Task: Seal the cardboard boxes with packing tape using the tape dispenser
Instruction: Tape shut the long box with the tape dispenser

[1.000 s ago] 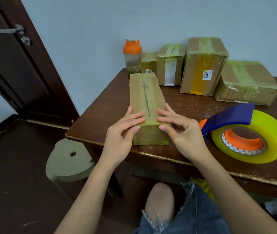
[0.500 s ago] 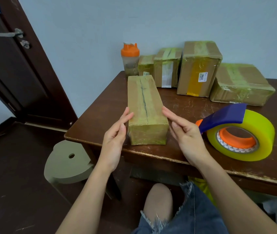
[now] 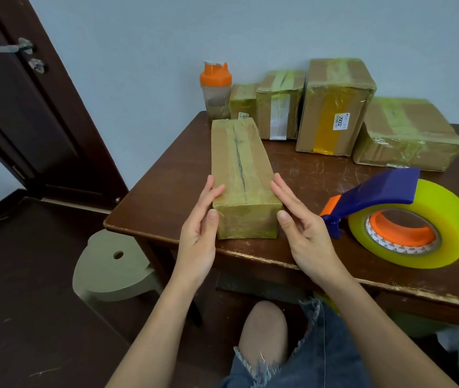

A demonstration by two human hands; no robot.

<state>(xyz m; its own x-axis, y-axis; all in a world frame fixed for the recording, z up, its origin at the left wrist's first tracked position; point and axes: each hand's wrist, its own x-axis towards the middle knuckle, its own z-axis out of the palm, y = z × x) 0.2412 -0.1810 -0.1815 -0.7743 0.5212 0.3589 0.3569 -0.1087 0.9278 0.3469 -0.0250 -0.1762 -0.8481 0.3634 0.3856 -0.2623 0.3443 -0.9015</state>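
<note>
Since the earlier frames, both palms have been lifted off the taped top and set flat against the sides of the long cardboard box [image 3: 241,177], left hand [image 3: 199,233] and right hand [image 3: 302,231] with fingers straight, nothing gripped. The box is stood near the table [image 3: 166,191] edge; tape on its sides is best smoothed with even pressure from both sides. Just right, the tape dispenser [image 3: 402,219] is left untouched, with four sealed boxes [image 3: 334,107] behind.

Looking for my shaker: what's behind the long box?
Behind the long box stand the orange-lidded shaker and a small taped box; the long box hides their bases.
</note>
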